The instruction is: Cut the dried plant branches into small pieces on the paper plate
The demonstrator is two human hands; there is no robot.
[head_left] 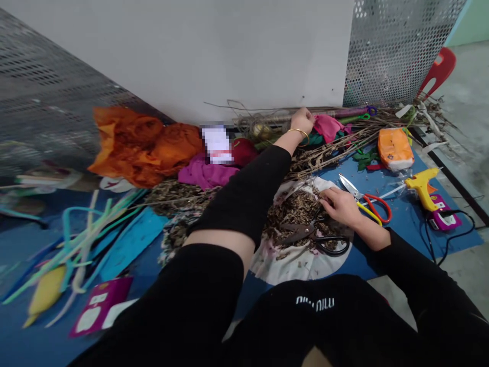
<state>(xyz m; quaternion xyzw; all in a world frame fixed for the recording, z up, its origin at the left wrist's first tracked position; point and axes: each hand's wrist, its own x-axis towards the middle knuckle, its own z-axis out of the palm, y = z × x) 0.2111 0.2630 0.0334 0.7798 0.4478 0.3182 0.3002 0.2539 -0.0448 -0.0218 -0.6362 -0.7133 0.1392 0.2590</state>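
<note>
My left hand (301,121) reaches to the back of the table, its fingers curled closed against the edge of a pink cloth (326,128). Whatever is between those fingertips is hidden. My right hand (339,205) is over the right edge of a heap of dried brown plant bits (300,209), fingers bent together; I cannot make out what they hold. The heap lies on a round white cloth (263,262). Black-handled scissors (332,245) rest on the heap, below my right hand. Red-and-yellow-handled scissors (376,206) lie just right of that hand.
A yellow glue gun (422,187), its black cord and an orange packet (395,148) are at the right. Dried stems (324,155) run along the back. Orange wrapping (145,145), magenta cloth (208,172) and blue-green strips (91,229) are on the left. A white panel (248,56) stands behind.
</note>
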